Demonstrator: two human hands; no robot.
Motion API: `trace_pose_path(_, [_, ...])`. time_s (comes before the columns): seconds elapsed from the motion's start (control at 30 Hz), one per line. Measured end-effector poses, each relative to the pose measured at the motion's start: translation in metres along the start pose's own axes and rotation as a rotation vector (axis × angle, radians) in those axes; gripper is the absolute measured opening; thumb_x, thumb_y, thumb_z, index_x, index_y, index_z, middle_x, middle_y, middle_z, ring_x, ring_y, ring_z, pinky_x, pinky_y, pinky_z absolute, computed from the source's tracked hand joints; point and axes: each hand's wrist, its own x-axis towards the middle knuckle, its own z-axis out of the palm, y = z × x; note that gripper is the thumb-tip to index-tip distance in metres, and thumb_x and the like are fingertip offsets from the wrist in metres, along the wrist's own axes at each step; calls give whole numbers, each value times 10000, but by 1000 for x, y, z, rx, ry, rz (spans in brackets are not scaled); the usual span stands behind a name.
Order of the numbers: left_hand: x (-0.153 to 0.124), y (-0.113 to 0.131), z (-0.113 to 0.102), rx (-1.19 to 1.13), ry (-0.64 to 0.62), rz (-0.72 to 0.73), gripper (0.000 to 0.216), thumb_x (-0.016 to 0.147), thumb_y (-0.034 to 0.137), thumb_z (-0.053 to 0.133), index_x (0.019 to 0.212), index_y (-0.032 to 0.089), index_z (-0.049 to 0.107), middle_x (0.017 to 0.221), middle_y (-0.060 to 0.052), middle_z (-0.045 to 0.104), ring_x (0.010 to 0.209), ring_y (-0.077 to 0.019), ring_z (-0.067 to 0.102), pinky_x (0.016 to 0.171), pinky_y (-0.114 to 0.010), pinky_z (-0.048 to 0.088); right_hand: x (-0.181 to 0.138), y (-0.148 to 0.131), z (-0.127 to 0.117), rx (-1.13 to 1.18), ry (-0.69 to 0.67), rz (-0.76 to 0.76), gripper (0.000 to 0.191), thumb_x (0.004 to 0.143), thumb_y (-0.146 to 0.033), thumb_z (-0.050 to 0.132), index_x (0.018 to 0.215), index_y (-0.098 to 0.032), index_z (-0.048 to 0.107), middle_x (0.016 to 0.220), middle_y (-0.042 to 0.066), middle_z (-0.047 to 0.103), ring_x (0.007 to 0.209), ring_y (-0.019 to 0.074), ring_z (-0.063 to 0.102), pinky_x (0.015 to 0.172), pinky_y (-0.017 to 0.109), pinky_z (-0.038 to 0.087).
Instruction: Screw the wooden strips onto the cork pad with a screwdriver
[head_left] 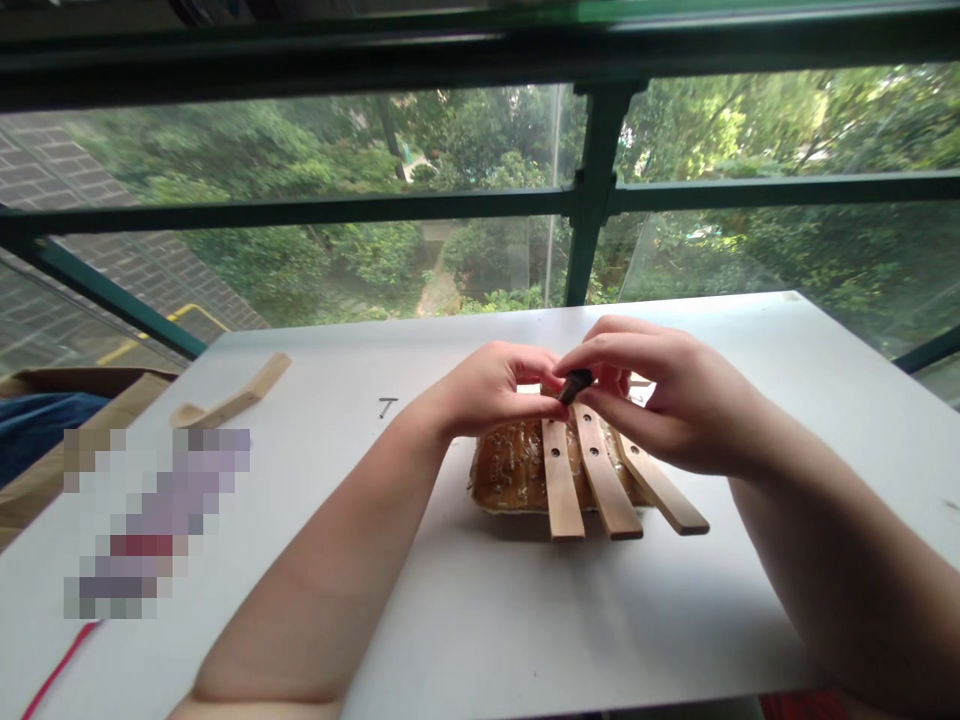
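Observation:
My left hand (491,390) and my right hand (660,385) meet above the table, the fingertips of both closed on a small dark piece (576,384); its kind is not clear. Right below them, several flat wooden strips (562,490) with dark-ringed holes lie side by side across a brown, glossy, rough-topped block (510,470). The front ends of the strips stick out past the block, and my hands hide their far ends. A small dark T-shaped piece (387,407) lies on the white table (600,620), left of my hands.
A bent wooden piece (240,400) rests at the table's far left. In front of it is a blurred-out item (165,520) with a red cord (64,665). A cardboard box (142,400) stands beyond the left edge. Green-framed windows (592,190) rise behind the table.

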Motion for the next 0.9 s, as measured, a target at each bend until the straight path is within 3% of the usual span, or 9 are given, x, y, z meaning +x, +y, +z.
trace_pose_path(0.23, [-3, 0, -4, 17, -56, 60, 211, 878, 238, 635, 1047, 170, 743, 1202, -85, 692, 1060, -202, 650, 967, -304, 497, -1, -4, 8, -68, 72, 156, 41, 830, -206, 647, 865, -186, 652, 721, -15, 569, 637, 110, 496, 577, 254, 384])
trace_pose_path(0.43, [-5, -1, 0, -199, -74, 9, 352, 887, 225, 619, 1234, 169, 637, 1275, -104, 648, 1172, -227, 626, 1030, -341, 507, -1, -2, 17, -125, 176, 204, 300, 789, -298, 719, 712, -203, 445, 584, -65, 454, 539, 82, 372, 499, 231, 310])
trace_pose_path(0.77, [-4, -6, 2, -166, -8, -13, 276, 896, 258, 607, 1151, 164, 654, 1179, -93, 682, 1120, -207, 651, 1011, -342, 519, -1, 2, 17, -236, 203, 239, 345, 807, -341, 692, 708, -214, 387, 573, -63, 438, 514, 84, 338, 481, 234, 285])
trace_pose_path(0.9, [-2, -4, 5, -130, 40, 18, 283, 819, 277, 708, 1064, 146, 654, 1153, -99, 669, 1080, -210, 656, 1008, -360, 522, -2, -2, 19, -263, 204, 256, 339, 801, -348, 691, 707, -215, 394, 571, -62, 450, 504, 85, 354, 477, 234, 285])
